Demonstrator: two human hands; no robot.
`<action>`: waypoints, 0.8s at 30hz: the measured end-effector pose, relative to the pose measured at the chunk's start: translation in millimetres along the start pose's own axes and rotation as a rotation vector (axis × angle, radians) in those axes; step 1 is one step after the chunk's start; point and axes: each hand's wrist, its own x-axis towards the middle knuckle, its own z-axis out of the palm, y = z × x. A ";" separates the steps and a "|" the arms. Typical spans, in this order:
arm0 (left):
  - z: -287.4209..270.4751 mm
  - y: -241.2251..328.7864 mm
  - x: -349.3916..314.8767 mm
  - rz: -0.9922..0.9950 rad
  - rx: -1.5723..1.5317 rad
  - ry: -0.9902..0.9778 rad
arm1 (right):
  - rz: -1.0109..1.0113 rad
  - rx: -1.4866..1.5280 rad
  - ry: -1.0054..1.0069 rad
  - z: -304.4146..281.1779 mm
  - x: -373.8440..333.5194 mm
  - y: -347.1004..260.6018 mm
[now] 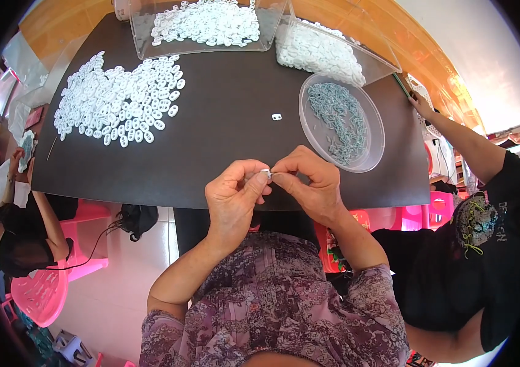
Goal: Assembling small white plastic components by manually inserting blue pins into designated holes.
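Observation:
Just above the table's near edge, my left hand (pixel 233 199) pinches a small white plastic piece (pixel 265 172) between thumb and fingers. My right hand (pixel 313 188) meets it from the right, thumb and forefinger closed at the piece's edge; whatever they grip there is too small to make out. Farther out on the dark table (pixel 229 116) lies a single white two-holed piece (pixel 276 117). Beyond my right hand is a round clear tub (pixel 381 137) holding many tiny blue-grey slender parts (pixel 348 125).
A spread of white two-holed pieces (pixel 116 101) covers the table's left side. At the back stand a clear box (pixel 265 44) of white pieces and a clear tray (pixel 388 64) with more. One person (pixel 474 244) is at the right, another (pixel 27 238) at the left beside pink stools (pixel 42 293).

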 end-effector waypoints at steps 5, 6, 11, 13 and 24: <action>2.1 -4.6 -2.1 0.070 0.100 0.055 | -0.019 -0.018 -0.018 1.6 0.6 1.6; 2.6 -6.9 -2.2 0.127 0.160 0.075 | -0.047 -0.033 -0.019 1.5 0.7 1.9; 7.5 -3.4 -3.1 0.258 0.319 0.105 | -0.148 -0.077 -0.009 2.2 2.6 5.0; 11.0 -3.6 -2.2 0.306 0.346 0.102 | -0.197 -0.092 -0.010 2.3 4.4 5.3; 0.3 -0.9 -1.4 0.041 0.059 0.110 | -0.256 -0.108 -0.021 9.5 10.7 9.4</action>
